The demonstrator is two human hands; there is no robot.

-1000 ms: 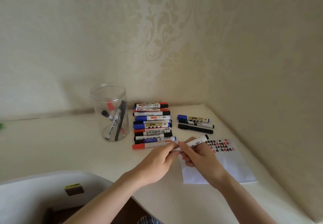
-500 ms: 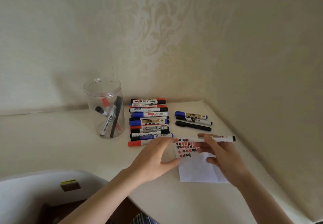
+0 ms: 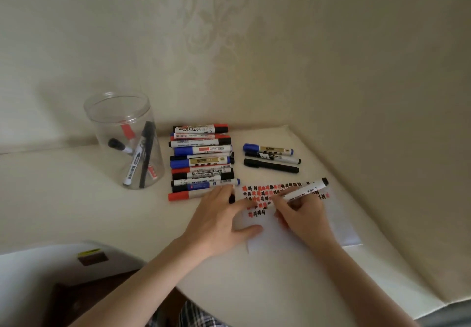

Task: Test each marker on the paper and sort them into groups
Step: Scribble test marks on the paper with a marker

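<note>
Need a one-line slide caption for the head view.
Right hand tests a marker on paper steadied by left hand.

From here I can read little. One marker point(image 3: 212, 174) in the stacked row near the middle of the table point(image 3: 76, 199) carries what looks like "BOARD MARKER" in capitals on its white barrel. The other markers' labels are too small or blurred for me to make out. On the paper point(image 3: 300, 235) toward the table's right edge I see rows of red and black scribbled marks, not legible characters.
</note>
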